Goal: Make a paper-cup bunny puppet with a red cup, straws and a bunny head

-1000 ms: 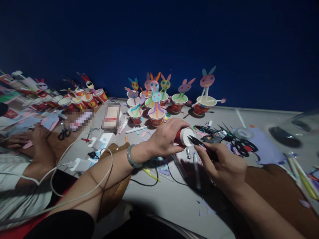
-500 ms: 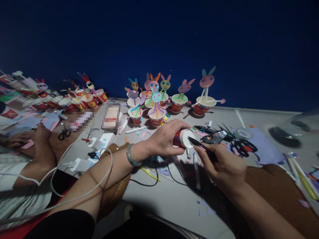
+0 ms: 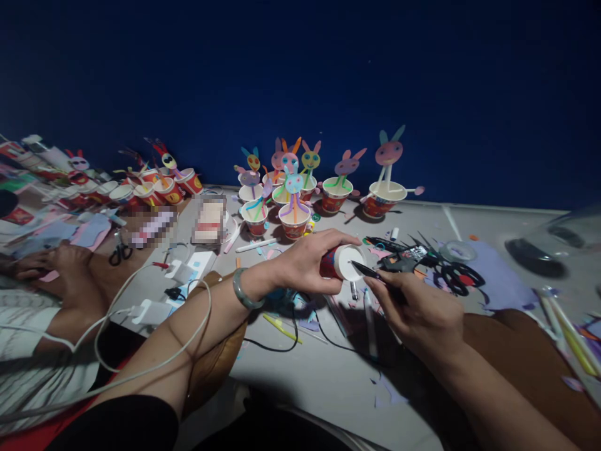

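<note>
My left hand, with a bangle at the wrist, is wrapped round a red paper cup tipped on its side. The cup's round white base faces my right hand. In that hand's closed fingers is a slim black pointed tool, its handle hidden in the grip. The tool's tip is at the white base; whether it has pierced the base I cannot tell. Behind the hands stand several paper cups carrying rabbit-eared paper figures with coloured limbs.
Scissors, a tape roll and purple paper lie to the right. Paper scraps and a black cable are below the hands. White charging cables cross my left arm. At left, a co-worker's hands rest near paper.
The black tool's tip has shifted slightly left and down across the cup's base. The cup and my left hand have moved a little left. The co-worker's hands have shifted slightly.
</note>
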`<action>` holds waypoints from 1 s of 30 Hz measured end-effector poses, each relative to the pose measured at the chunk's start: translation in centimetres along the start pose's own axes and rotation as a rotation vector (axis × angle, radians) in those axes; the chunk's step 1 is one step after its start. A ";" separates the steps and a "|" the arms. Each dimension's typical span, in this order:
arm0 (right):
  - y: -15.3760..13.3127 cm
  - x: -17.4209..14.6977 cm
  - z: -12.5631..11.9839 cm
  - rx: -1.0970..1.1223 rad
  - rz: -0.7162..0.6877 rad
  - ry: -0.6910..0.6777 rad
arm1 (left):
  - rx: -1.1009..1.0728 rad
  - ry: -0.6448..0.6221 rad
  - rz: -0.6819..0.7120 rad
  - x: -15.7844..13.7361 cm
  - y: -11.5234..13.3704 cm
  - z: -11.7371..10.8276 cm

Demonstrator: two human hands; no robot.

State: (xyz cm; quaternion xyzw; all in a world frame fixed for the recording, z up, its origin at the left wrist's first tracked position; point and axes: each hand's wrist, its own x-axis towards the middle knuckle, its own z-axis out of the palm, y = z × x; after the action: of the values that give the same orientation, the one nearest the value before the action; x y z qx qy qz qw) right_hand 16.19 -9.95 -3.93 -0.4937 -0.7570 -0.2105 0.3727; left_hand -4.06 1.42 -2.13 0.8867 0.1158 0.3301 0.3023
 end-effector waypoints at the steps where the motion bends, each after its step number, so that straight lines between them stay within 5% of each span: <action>1: 0.0 0.0 0.0 0.011 0.000 0.003 | -0.006 -0.011 -0.004 0.0 0.0 -0.1; 21: 0.5 0.6 -0.9 0.184 0.020 -0.109 | -0.229 -0.231 -0.146 -0.1 0.4 -1.3; 30: 0.6 0.8 -0.6 0.250 -0.076 -0.067 | -0.301 -0.308 -0.146 0.0 0.2 -1.7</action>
State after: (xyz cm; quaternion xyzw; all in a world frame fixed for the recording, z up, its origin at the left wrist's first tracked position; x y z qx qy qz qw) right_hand 16.76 -9.64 -2.98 -0.4211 -0.8075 -0.1119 0.3976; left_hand -5.19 2.08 -0.99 0.8607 0.0815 0.1817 0.4685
